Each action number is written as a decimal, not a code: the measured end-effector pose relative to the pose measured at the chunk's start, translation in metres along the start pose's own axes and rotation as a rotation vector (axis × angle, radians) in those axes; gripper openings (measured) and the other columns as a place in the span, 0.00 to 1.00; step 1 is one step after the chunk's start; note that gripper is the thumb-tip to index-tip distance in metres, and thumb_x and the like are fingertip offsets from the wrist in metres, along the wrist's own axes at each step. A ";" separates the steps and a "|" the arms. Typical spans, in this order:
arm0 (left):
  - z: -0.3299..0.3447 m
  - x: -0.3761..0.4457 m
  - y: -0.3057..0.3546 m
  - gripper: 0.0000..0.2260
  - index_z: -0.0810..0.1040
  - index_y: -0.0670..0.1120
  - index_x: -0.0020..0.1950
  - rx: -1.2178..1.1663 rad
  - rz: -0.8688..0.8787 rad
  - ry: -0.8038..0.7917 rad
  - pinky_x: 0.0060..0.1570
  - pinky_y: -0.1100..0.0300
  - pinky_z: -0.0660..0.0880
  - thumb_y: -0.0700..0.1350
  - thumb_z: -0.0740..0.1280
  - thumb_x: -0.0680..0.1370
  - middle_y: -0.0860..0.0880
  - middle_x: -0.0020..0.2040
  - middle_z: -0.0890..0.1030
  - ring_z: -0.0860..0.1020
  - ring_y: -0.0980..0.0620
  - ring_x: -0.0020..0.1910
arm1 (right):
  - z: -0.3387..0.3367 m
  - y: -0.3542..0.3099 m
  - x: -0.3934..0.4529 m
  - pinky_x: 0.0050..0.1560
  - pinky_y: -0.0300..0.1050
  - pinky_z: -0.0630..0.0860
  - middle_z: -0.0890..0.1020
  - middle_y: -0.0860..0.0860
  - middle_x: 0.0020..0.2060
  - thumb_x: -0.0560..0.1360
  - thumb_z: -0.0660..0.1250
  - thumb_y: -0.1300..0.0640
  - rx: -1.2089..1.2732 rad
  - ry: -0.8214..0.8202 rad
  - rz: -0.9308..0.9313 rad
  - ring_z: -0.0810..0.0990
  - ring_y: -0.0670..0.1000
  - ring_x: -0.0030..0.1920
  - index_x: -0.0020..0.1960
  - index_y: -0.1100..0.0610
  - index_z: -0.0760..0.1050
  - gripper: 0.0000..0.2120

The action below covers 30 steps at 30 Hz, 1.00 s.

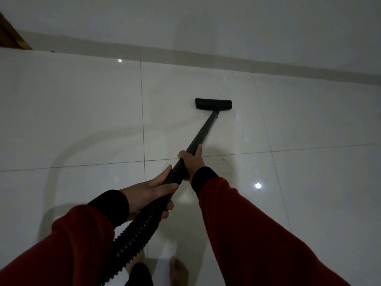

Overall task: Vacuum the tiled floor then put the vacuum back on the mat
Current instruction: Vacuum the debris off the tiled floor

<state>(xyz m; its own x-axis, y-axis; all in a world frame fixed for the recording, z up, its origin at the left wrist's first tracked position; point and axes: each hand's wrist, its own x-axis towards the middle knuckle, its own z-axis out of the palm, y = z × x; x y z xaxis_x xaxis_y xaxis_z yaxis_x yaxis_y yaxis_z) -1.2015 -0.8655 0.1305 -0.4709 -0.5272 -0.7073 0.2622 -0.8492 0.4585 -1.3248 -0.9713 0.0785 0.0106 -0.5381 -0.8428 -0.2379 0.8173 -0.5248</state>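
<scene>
A black vacuum wand [203,132] runs from my hands out to a flat black floor head [213,103] resting on the glossy white tiled floor [82,120]. My right hand [191,159] grips the wand further up. My left hand [152,193] grips the handle end where the ribbed black hose [134,238] joins. The hose drops toward my feet. Small white scraps [237,116] lie on the tiles just right of the floor head and wand. The vacuum body and the mat are out of view.
A white wall with a grey skirting strip [206,56] runs across the back, a short way beyond the floor head. A brown wooden edge [10,36] shows at the far left. My bare feet [178,271] stand at the bottom.
</scene>
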 end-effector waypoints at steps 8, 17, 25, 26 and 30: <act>0.033 -0.004 -0.037 0.41 0.49 0.71 0.71 -0.033 0.012 0.040 0.28 0.61 0.75 0.52 0.70 0.67 0.47 0.31 0.79 0.77 0.50 0.28 | -0.023 0.029 -0.016 0.33 0.49 0.76 0.73 0.53 0.47 0.74 0.63 0.59 -0.012 -0.062 0.003 0.77 0.54 0.42 0.76 0.39 0.39 0.42; 0.062 -0.013 -0.080 0.42 0.50 0.71 0.71 -0.047 0.024 0.056 0.28 0.61 0.75 0.52 0.71 0.67 0.47 0.31 0.79 0.77 0.51 0.27 | -0.041 0.069 -0.038 0.32 0.47 0.76 0.75 0.54 0.49 0.74 0.63 0.59 -0.013 -0.068 -0.002 0.77 0.54 0.42 0.75 0.38 0.38 0.43; 0.078 -0.032 -0.129 0.40 0.51 0.71 0.71 -0.036 0.016 0.044 0.27 0.62 0.75 0.52 0.70 0.67 0.47 0.30 0.79 0.77 0.50 0.26 | -0.051 0.118 -0.069 0.30 0.45 0.75 0.74 0.55 0.54 0.74 0.63 0.59 -0.002 -0.038 0.011 0.77 0.54 0.42 0.75 0.38 0.39 0.43; 0.081 -0.036 -0.136 0.40 0.51 0.71 0.71 -0.038 0.014 0.045 0.27 0.62 0.75 0.52 0.70 0.67 0.47 0.30 0.79 0.77 0.50 0.26 | -0.051 0.125 -0.074 0.29 0.45 0.75 0.74 0.55 0.53 0.74 0.63 0.59 -0.006 -0.035 0.012 0.77 0.54 0.41 0.75 0.38 0.39 0.42; 0.087 -0.050 -0.160 0.40 0.51 0.70 0.72 -0.043 0.008 0.035 0.27 0.63 0.75 0.51 0.70 0.68 0.46 0.30 0.79 0.77 0.50 0.26 | -0.052 0.149 -0.092 0.27 0.42 0.74 0.74 0.55 0.51 0.74 0.63 0.58 -0.014 -0.022 0.009 0.77 0.53 0.38 0.75 0.39 0.38 0.42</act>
<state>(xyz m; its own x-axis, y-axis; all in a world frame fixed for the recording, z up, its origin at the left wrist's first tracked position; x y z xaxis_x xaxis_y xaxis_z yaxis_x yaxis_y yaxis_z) -1.2934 -0.7007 0.1393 -0.4393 -0.5344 -0.7221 0.3025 -0.8448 0.4413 -1.4122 -0.8108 0.0839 0.0297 -0.5259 -0.8500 -0.2519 0.8190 -0.5155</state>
